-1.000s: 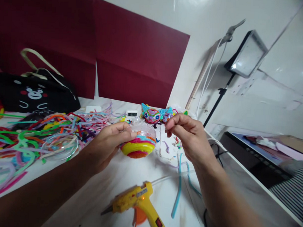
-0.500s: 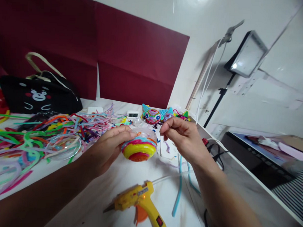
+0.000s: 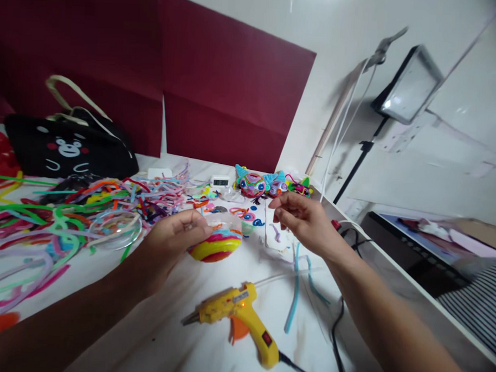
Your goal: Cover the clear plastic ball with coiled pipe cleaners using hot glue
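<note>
In my left hand (image 3: 177, 232) is a clear plastic ball (image 3: 219, 242), its lower part wrapped in bands of yellow, pink, orange and blue pipe cleaner. My thumb lies on its near upper side, and the clear top shows bare. To its right, my right hand (image 3: 298, 217) hangs in the air with fingers curled and thumb close to the forefinger; anything between them is too small to make out. Below the ball, a yellow glue gun (image 3: 237, 310) lies on the table with its light glowing orange. Light blue pipe cleaners (image 3: 293, 304) rest right of it.
A heap of coloured pipe cleaners (image 3: 63, 217) spreads over the left, with a clear plastic half-shell (image 3: 116, 230) among them. Behind are a black bag (image 3: 70, 150), a small digital clock (image 3: 220, 181) and decorated animal-face balls (image 3: 252, 184). A black cord (image 3: 338, 330) runs down the right side.
My left hand has turned the ball and moved it slightly left, away from my right hand. The right thumb and forefinger have loosened a little. The view has shifted slightly.
</note>
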Demonstrator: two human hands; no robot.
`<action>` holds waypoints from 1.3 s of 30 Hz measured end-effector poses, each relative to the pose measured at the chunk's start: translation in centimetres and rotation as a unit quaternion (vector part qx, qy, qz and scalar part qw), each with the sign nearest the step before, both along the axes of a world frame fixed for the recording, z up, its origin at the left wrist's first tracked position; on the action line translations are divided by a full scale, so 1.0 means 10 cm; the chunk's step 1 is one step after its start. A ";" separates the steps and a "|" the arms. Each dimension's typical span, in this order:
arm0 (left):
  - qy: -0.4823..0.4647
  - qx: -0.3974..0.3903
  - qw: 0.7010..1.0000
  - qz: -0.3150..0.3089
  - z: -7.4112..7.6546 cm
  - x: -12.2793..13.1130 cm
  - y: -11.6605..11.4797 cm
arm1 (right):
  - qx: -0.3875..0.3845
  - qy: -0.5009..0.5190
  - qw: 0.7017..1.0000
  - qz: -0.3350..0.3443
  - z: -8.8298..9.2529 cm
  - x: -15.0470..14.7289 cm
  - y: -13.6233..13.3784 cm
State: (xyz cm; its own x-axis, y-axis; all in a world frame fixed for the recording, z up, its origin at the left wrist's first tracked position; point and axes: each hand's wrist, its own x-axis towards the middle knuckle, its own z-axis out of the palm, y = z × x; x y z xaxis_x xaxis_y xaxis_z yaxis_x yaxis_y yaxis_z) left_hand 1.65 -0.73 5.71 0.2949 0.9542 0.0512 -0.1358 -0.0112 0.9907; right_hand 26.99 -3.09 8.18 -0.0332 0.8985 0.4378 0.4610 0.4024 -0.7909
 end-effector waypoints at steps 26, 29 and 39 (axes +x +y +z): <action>0.025 0.049 0.995 0.083 -0.45 -0.14 0.18 | -0.268 -0.346 0.898 0.052 -0.64 -0.32 -0.79; 0.009 0.047 0.995 0.091 -0.47 -0.12 0.19 | -0.264 -0.327 0.907 0.036 -0.69 -0.38 -0.79; -0.003 0.035 0.996 0.086 -0.52 -0.09 0.22 | -0.272 -0.283 0.917 0.071 -0.68 -0.37 -0.82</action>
State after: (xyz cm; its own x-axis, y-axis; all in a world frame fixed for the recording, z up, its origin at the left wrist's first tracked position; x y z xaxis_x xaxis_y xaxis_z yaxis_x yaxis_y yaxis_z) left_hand 0.72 1.49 0.52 0.1278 0.9845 0.1203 -0.1310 -0.1035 0.9860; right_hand 23.31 -11.34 1.38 -0.2501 0.9480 -0.1970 0.8328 0.1068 -0.5432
